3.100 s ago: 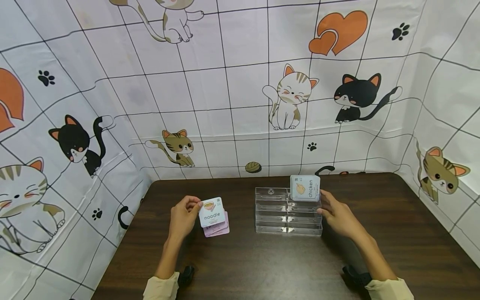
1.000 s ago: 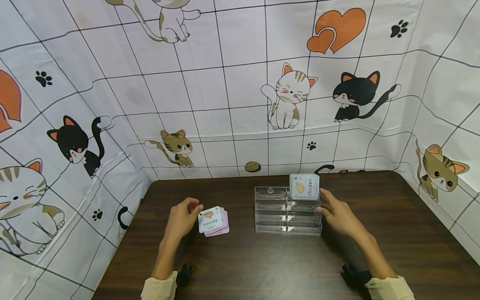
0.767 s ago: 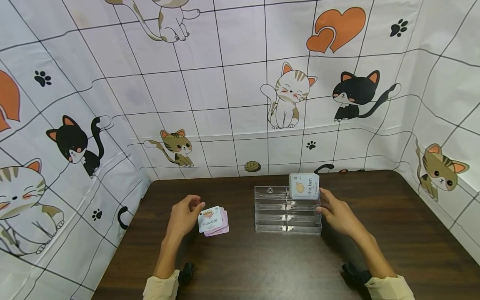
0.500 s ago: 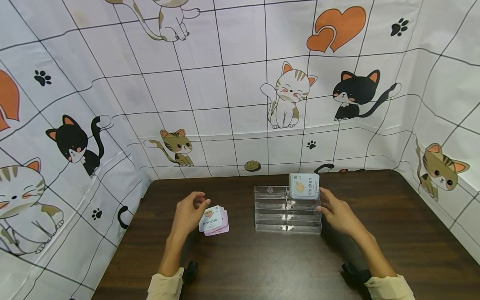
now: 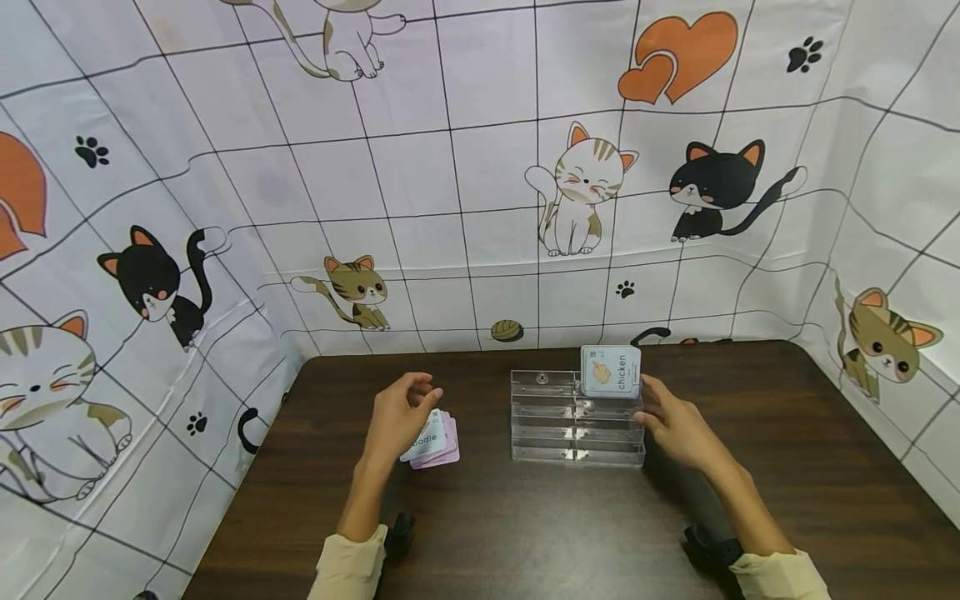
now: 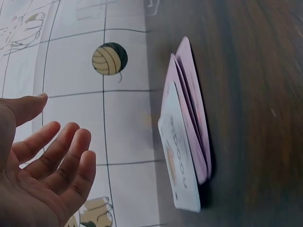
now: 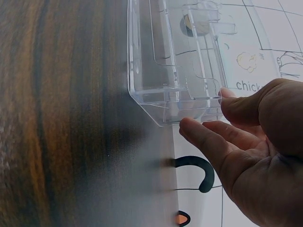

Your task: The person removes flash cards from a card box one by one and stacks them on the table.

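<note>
We seem mid-loading: right hand (image 5: 686, 431) grips the clear rack (image 5: 543, 435); empty left hand (image 5: 397, 418) should lift the noodle card (image 5: 430, 438).

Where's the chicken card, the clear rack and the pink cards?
Chicken card (image 5: 611, 372): head view, middle of its printed face.
Clear rack (image 5: 576, 422): head view, on its middle divider.
Pink cards (image 6: 191, 90): left wrist view, the rightmost card's face.

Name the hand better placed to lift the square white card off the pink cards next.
Probably the left hand: it hovers empty near the square white card, while the right hand is farther off, at the clear plastic tiered rack.
</note>
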Available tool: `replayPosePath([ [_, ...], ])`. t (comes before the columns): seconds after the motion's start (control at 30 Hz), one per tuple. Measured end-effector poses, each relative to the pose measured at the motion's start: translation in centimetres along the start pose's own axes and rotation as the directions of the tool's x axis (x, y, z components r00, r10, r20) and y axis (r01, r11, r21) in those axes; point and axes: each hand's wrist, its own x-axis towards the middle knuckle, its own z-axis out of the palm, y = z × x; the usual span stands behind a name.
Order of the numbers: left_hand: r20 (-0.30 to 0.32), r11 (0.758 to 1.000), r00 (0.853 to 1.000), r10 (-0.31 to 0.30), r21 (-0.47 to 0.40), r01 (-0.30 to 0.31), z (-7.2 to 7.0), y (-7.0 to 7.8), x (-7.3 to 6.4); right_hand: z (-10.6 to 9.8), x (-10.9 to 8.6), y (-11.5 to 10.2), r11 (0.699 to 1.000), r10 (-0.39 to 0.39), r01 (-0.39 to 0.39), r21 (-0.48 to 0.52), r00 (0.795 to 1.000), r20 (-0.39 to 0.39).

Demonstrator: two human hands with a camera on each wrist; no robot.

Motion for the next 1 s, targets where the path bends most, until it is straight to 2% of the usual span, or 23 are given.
replayPosePath([
  [0.7,0.011,0.990,0.994,0.112,-0.082,-0.110,3.4,3.7,1.6,0.0,-0.1,0.3,1.000,0.005,-0.005,0.017,1.000,-0.011],
  [1.0,0.020,0.986,0.990,0.138,-0.098,-0.136,4.6,5.2,1.9,0.1,0.0,0.4,1.000,-0.006,0.007,0.009,1.000,-0.016],
])
